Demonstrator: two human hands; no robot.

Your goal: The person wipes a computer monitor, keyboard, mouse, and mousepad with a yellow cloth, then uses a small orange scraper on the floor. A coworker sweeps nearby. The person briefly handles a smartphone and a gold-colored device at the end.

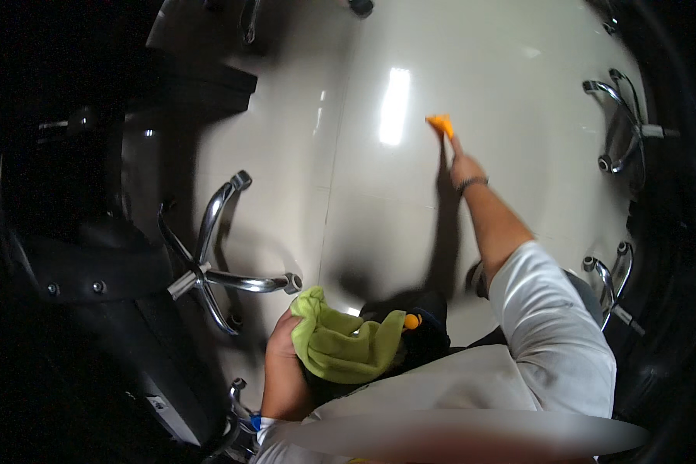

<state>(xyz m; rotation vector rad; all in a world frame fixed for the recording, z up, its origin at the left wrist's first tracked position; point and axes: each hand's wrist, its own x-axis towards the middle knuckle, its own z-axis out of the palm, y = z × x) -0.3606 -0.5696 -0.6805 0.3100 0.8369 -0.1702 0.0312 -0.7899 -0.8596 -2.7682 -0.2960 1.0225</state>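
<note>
My right arm reaches out over the floor, and my right hand (466, 168) is closed round the narrow end of an orange tool with a wide, fan-shaped head (441, 124). Its exact kind is too small to make out. Close to my body, my left hand (284, 334) grips a lime-green cloth (344, 340) that hangs in loose folds. Beside the cloth's right edge shows a round orange piece (413, 321); what it belongs to is hidden behind the cloth.
A chair's chrome star base on casters (203, 272) stands at the left, beside a black chair seat (93, 267). More chrome chair bases (630, 127) line the right side. The pale, glossy tiled floor (348, 155) reflects a ceiling light.
</note>
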